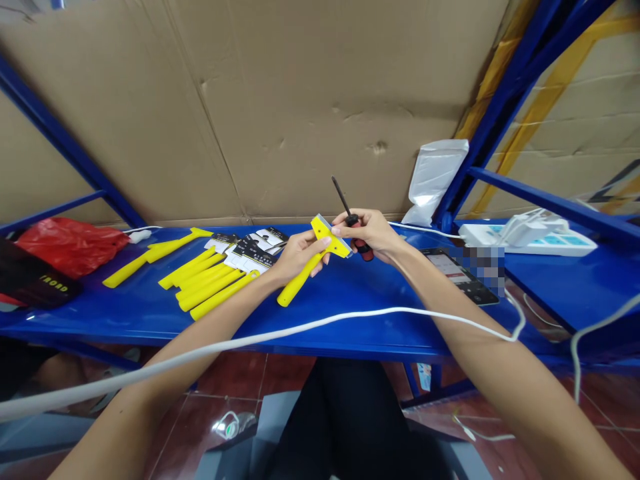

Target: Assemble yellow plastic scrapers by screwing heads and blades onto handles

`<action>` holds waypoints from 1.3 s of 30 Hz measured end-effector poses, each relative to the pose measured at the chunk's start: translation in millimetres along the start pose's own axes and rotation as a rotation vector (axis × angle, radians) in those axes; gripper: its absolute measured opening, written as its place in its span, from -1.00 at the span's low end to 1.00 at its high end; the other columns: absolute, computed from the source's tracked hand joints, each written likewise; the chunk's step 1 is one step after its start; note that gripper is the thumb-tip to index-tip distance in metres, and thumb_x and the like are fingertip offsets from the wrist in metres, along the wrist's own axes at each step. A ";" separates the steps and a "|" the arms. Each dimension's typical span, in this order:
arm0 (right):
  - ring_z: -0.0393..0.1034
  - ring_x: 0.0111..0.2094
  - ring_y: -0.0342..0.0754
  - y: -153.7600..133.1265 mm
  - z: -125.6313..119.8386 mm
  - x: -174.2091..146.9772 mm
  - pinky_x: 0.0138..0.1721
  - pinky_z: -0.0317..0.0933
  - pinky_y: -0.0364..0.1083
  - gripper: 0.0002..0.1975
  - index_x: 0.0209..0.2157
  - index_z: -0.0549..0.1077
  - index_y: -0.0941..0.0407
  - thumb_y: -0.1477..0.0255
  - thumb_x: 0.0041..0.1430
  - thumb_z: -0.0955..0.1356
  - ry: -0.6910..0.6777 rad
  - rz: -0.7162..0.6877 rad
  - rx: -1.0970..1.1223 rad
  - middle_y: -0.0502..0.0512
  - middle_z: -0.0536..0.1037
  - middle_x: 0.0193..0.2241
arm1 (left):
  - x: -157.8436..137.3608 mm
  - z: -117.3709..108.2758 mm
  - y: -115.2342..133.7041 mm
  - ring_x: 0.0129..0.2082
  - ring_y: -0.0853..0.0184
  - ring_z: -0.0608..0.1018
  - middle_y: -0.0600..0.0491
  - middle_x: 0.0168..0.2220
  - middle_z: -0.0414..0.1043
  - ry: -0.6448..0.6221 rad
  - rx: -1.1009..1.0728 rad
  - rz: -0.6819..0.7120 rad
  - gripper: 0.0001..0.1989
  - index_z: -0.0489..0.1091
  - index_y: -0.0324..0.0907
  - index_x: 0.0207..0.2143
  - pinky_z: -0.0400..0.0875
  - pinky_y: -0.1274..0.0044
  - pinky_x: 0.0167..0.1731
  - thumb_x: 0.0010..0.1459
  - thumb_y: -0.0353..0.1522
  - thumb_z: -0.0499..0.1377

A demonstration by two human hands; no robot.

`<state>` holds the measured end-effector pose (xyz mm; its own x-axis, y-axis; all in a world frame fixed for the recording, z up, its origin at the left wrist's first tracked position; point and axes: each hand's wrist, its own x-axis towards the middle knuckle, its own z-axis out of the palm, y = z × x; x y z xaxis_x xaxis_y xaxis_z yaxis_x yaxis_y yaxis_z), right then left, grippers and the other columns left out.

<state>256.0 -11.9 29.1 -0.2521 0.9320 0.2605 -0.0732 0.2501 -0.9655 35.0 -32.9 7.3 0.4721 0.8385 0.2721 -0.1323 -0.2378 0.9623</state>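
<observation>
My left hand (301, 257) is closed around a yellow scraper (327, 241) near its head, the handle slanting down to the left. A thin metal strip runs along the head's far edge. In my right hand (373, 233) is a screwdriver (361, 243) with a red and black handle, its shaft pointing up and left, away from the scraper. The right thumb and fingertips also touch the scraper's metal edge. To the left, several yellow scrapers (207, 287) lie side by side, partly over black-and-white printed cards (245, 253). Another yellow scraper (155, 255) lies apart, farther left.
On the blue table (330, 330), a red plastic bag (70, 243) sits at far left and a phone (460, 275) at right. A white power strip (530, 239) lies behind it. A white cable (300, 325) crosses before my forearms. Cardboard (310, 107) walls the back.
</observation>
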 end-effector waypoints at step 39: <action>0.23 -0.64 -0.20 4.8 2.4 3.4 -0.67 0.26 -0.15 -0.40 -0.45 0.66 0.15 -0.11 -0.10 0.71 0.164 -0.036 -0.071 0.00 0.46 -0.62 | 10.2 -14.5 6.7 -0.72 0.48 0.42 0.12 -0.49 0.52 0.119 0.034 0.032 -0.45 0.49 -0.21 -0.22 0.30 0.58 -0.73 0.19 0.07 0.51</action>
<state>252.4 -8.2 25.4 -0.0890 0.9509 0.2964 -0.0098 0.2967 -0.9549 26.3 -18.8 16.5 0.3610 0.8820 0.3028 -0.1149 -0.2802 0.9530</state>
